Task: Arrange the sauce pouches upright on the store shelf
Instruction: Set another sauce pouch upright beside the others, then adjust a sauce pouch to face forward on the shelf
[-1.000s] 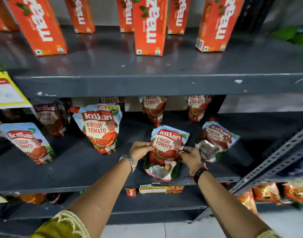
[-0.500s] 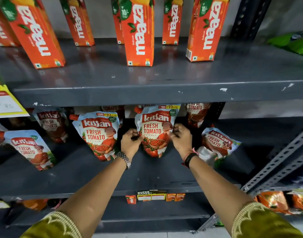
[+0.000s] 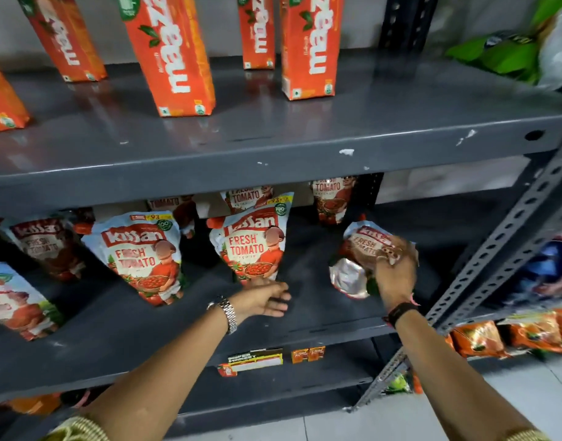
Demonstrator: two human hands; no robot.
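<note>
Several Kissan tomato sauce pouches stand upright on the grey middle shelf (image 3: 321, 326). The middle pouch (image 3: 252, 240) stands just beyond my left hand (image 3: 263, 299), which hovers open at its base, fingers spread, holding nothing. A tilted pouch (image 3: 356, 262) lies on its back at the right, its silver bottom facing me. My right hand (image 3: 395, 265) rests on top of it, fingers curled over its upper edge. Another upright pouch (image 3: 142, 253) stands to the left. More pouches line the back row, partly hidden by the shelf above.
Orange Maaza juice cartons (image 3: 171, 55) stand on the upper shelf (image 3: 273, 148). A slotted metal upright (image 3: 496, 249) runs diagonally at the right. Orange snack packets (image 3: 508, 338) lie on the neighbouring rack. Price labels (image 3: 257, 359) hang on the shelf's front edge.
Both hands let go of the middle pouch, which now stands upright. My right hand moved right onto the lying pouch. My left hand dropped to the shelf in front of the standing pouch.
</note>
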